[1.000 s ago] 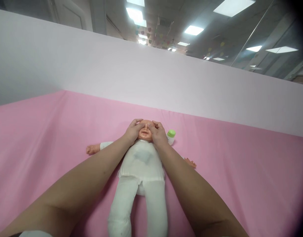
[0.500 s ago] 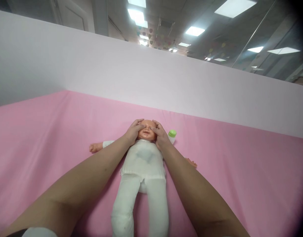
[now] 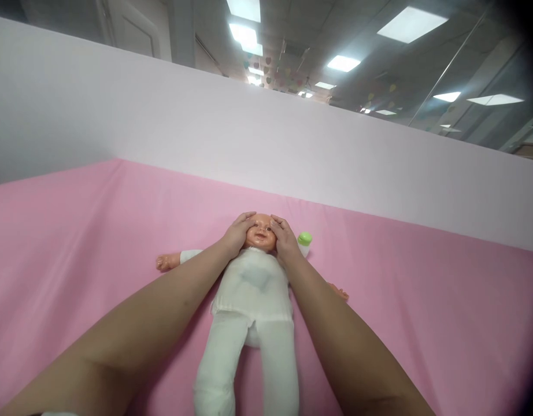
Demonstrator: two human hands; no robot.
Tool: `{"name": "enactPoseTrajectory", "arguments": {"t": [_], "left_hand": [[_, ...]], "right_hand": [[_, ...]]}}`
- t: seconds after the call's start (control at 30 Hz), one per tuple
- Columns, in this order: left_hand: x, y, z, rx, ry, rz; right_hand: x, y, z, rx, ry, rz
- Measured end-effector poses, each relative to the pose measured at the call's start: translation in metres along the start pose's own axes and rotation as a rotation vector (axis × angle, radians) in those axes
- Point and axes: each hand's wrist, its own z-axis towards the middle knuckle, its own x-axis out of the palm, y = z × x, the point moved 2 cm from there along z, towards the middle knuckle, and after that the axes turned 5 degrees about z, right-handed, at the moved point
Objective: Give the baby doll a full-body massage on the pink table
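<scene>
A baby doll (image 3: 255,283) with a hard plastic head and a white cloth body lies on its back, legs toward me. My left hand (image 3: 239,234) cups one side of its head, fingertips by the forehead. Against the opposite side rests my right hand (image 3: 285,238), its fingers curved over the temple. Between my hands the doll's face shows, with one eye uncovered. Its arms stretch out sideways, partly hidden behind my forearms. Just right of my right hand is a small bottle with a green cap (image 3: 305,237), its whitish body partly covered by that hand.
A pink sheet (image 3: 400,277) with soft folds covers the surface under the doll. Behind it stands a low white wall (image 3: 249,133) with glass above, through which ceiling lights (image 3: 344,63) and hanging hearts appear.
My thumbs have shifted outward from the doll's eyes toward the sides of its head. One eye is now uncovered. The doll and bottle stay in place; the view tilts slightly.
</scene>
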Motion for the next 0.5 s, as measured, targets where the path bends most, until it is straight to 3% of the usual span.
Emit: {"name": "enactPoseTrajectory", "arguments": {"t": [0.3,0.5], "left_hand": [[-0.007,-0.001,-0.005,-0.068,0.046,-0.118],[0.001,-0.006,-0.01,-0.03,0.076,-0.043]], "right_hand": [[-0.012,0.011,-0.009,0.23,0.118,0.165],[-0.002,0.011,-0.005,0.119,0.064,0.035]]}}
